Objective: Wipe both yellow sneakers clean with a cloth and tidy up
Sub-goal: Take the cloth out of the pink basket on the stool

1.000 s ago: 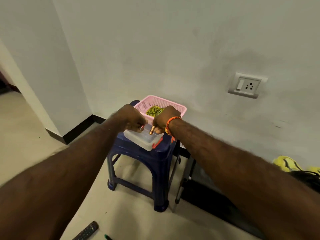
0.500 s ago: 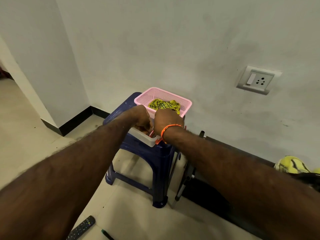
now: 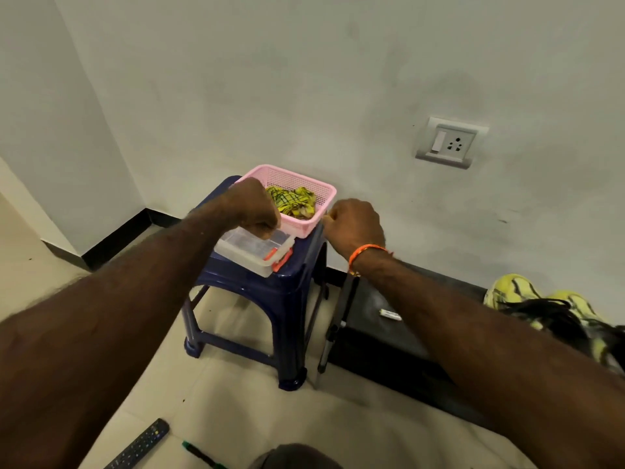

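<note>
Dark-blue plastic stool [image 3: 270, 292] stands by the white wall and carries the cleaning kit. Beside it on the floor lies a low black slab-like object [image 3: 382, 343], and at its far right end sit the two yellow sneakers with black streaks [image 3: 541, 302], partly under a tangle of black cord — well apart from both hands. On the stool's rear half rests a pink mesh plastic basket [image 3: 306, 184] holding the crumpled yellow-and-green checked cloth [image 3: 292, 202]; in front of it sits a clear shallow plastic box with orange clips [image 3: 253, 248].

The left hand [image 3: 255, 206] hovers over the box with its fingers curled under; whether they pinch anything I cannot tell. The right hand [image 3: 355, 225] is beside the basket's right corner, fingers clenched, with something small possibly showing at the fingertips — too small to name.

My judgement: with the cloth lying in the basket and the sneakers set aside, either the wiping has not begun or the tidying is nearly done; the shoes' surfaces are too far off to settle which.
</note>
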